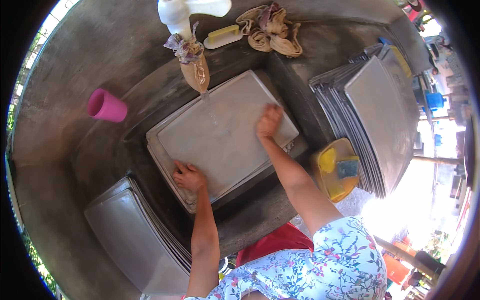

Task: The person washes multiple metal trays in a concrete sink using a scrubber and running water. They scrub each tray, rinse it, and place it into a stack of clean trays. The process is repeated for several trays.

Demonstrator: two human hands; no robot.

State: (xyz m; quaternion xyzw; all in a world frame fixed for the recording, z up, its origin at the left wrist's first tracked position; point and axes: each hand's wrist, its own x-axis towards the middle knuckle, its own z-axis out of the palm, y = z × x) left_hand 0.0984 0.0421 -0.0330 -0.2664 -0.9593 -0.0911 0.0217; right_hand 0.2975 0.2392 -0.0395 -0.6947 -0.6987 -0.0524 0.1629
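A flat grey metal tray (227, 135) lies in the dark sink basin (131, 150) on top of other similar trays, whose edges show beneath it. My left hand (190, 178) rests on the tray's near left part with its fingers apart. Over on the right side of the tray, my right hand (270, 121) touches its surface. The right fingers are blurred, and whether anything is under them is hidden. Water runs onto the tray from a cloth-wrapped spout (195, 70) below the white faucet (175, 15).
Stacks of metal trays stand at the right (382, 120) and lower left (125, 235). A yellow container (334, 186) with a sponge (348, 169) sits beside the right stack. On the ledge are a pink cup (107, 106), a scrub brush (223, 37) and crumpled cloth (275, 31).
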